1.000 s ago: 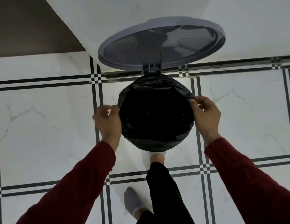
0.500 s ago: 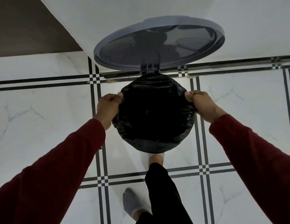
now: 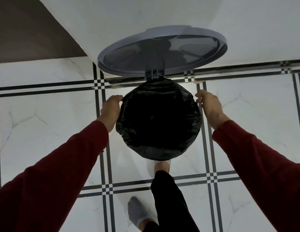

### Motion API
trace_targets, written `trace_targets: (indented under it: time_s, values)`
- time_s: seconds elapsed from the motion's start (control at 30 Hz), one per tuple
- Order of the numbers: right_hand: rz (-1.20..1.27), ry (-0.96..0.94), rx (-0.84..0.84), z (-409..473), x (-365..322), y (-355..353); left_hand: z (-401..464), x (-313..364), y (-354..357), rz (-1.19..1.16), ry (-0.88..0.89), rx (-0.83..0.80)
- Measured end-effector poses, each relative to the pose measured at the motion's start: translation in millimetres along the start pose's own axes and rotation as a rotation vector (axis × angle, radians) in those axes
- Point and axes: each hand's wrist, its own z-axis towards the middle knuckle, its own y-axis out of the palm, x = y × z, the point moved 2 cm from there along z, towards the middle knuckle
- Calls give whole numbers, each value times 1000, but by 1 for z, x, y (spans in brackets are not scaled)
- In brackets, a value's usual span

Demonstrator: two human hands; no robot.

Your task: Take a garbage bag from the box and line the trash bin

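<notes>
A black garbage bag lines the round trash bin, and its edge is folded over the rim, so the bin's body is hidden. The grey lid stands open at the back on its hinge. My left hand is at the bin's left rim with curled fingers pinching the bag's edge. On the right rim, my right hand has its fingertips on the bag's upper right edge. Both sleeves are dark red.
A foot in a white sock is against the bin's front base and a foot in a grey sock stands behind it. The floor is white marble tile with black lines. A white wall is right behind the lid.
Both hands slid along the rim from the sides toward the back of the bin. The bag's edge now lies smoother around the rim.
</notes>
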Motion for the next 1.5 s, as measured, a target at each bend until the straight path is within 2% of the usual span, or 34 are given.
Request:
trace_targets:
  time_s: [0.1,0.17,0.23,0.3,0.33,0.37,0.43,0.5,0.57,0.67,0.83,0.9,1.1,1.27,1.4,1.5]
  values:
    - [42,-195,281,-26,-20,-8,-17,3,-7,84,84,226]
    - [192,-370,410,-52,-43,-15,-42,13,-12,-48,291,326]
    - [289,-616,496,-82,-75,-24,-77,30,-21,-108,587,461]
    - [266,-913,517,-113,-109,-29,-116,58,-29,-41,931,549]
    - [183,-1043,501,-125,-125,-29,-135,73,-29,34,1100,537]
    - [71,-1133,456,-135,-140,-30,-152,91,-27,127,1248,483]
    - [-167,-1138,281,-141,-160,-24,-171,121,-21,358,1395,319]
    - [-366,-1038,88,-144,-169,-18,-172,142,-14,642,1351,159]
    - [-464,-969,-10,-149,-169,-16,-167,153,-11,870,1254,-7]
    - [-445,-907,-80,-161,-159,-19,-165,154,-16,984,1170,-197]
    - [-619,-848,-124,-176,-125,-15,-176,124,-23,1144,1073,-325]
    - [-647,-831,-151,-183,-104,-11,-176,100,-19,1189,1076,-316]
    - [-833,-752,-196,-185,-17,12,-165,4,4,1335,1132,-150]
    - [-1070,-748,-265,-173,50,34,-139,-62,31,1515,1011,-103]
    - [-1074,-679,-298,-165,68,41,-132,-88,49,1537,929,-92]
    - [-998,-578,-392,-166,67,34,-140,-83,54,1488,879,-82]
